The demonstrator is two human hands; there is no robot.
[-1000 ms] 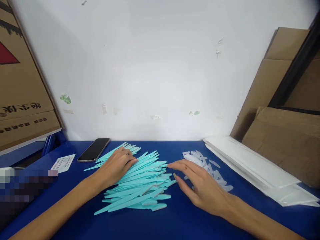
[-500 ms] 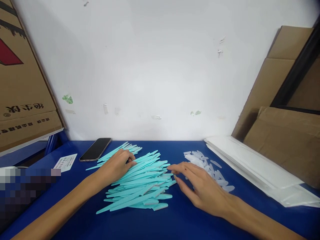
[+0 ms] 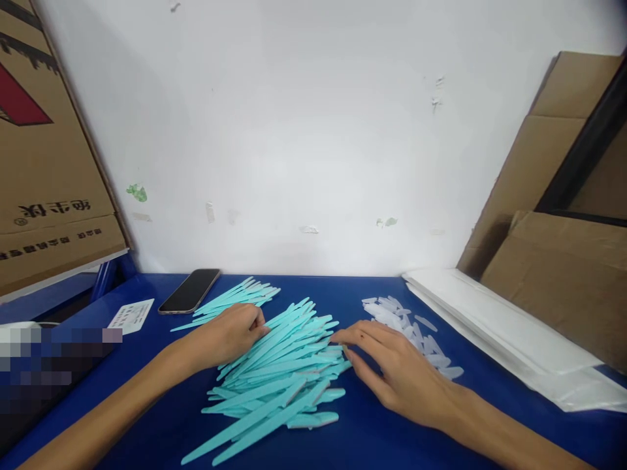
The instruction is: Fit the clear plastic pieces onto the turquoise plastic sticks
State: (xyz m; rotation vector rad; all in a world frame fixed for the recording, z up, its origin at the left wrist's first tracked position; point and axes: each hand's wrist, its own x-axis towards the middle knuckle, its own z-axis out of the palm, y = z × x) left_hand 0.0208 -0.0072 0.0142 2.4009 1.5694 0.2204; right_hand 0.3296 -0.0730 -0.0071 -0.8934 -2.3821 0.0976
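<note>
A big heap of thin turquoise plastic sticks [image 3: 279, 372] lies on the blue table [image 3: 353, 437]. My left hand [image 3: 230, 336] rests flat on the heap's left side, fingers together and stretched over the sticks. My right hand [image 3: 392, 365] lies at the heap's right edge, fingers spread, fingertips touching the stick ends. A smaller bunch of turquoise sticks [image 3: 235, 297] lies behind my left hand. Just past my right hand sits a pile of small clear plastic caps [image 3: 411, 333].
A dark phone [image 3: 189, 290] lies at the back left, with a white card [image 3: 131, 316] beside it. A cardboard box [image 3: 44, 163] stands at left. White sheets [image 3: 494, 333] and brown cardboard [image 3: 563, 261] fill the right side. A white wall closes the back.
Both hands have pulled the main heap toward me, away from the smaller bunch at the back. The sticks now fan out more at the front.
</note>
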